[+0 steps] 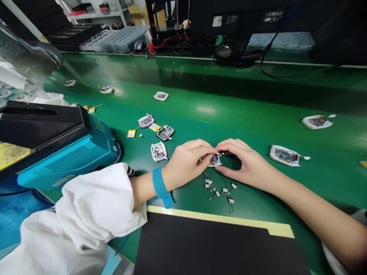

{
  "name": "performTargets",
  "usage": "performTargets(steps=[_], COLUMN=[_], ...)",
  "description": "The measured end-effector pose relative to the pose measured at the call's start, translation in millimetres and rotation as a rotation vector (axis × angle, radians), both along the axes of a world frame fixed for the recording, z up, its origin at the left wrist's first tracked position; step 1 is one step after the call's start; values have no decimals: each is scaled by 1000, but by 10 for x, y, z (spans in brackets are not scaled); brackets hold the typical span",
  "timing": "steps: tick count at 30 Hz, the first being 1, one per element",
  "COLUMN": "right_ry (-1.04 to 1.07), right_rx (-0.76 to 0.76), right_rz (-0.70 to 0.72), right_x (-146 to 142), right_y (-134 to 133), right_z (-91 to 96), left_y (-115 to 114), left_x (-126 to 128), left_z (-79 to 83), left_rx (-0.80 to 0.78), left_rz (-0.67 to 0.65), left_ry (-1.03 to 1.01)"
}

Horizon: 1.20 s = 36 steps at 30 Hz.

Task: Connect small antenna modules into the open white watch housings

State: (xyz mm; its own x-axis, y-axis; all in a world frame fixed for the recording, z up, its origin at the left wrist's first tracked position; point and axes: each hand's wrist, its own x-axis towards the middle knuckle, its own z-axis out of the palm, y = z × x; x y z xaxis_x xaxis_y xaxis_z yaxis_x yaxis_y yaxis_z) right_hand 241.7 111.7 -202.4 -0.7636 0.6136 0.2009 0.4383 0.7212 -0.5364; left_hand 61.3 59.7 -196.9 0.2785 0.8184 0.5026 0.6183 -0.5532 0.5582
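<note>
A small white-rimmed housing with an exposed circuit board (214, 160) sits between both hands, above the glossy green worktop (246, 103). Its visible length runs roughly from 9 to 3 o'clock, the left end hidden; which end leads, I cannot tell. The left hand (186, 162) pinches its left side; the right hand (243, 160) arches around the other, thumb and fingertips gripping its edges. Small grey square parts with thin leads (225, 190) lie near, at 6 o'clock from it.

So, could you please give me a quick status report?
Left hand and right hand both at small circuit unit. Unit partly hidden. Loose wired parts close by, seemingly not obstructing.
</note>
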Motion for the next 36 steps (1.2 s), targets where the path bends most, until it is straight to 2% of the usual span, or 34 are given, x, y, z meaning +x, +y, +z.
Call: performTargets(steps=[6,11,19,23,30,36], right_ry=[-15,58,127,150,130,119], right_rx=[-3,-4,-23,-22,-20,-33], right_rz=[-31,-21,-15,-4,-19,-22], right_x=[20,0,15,31,43,44], right_y=[-27,-9,32,40,46,48], right_z=[-24,-28,-42,-67,-82,-77], left_y=[-49,-38,-46,-42,-11,-12], left_x=[-68,-69,-55,-38,-24,-2], left_z=[10,30,65,90,113,122], left_rx=[-33,26,102,101,62,70], left_rz=[-43,-57,-61,-51,-117,-92], left_ry=[81,155,385,444,465,508])
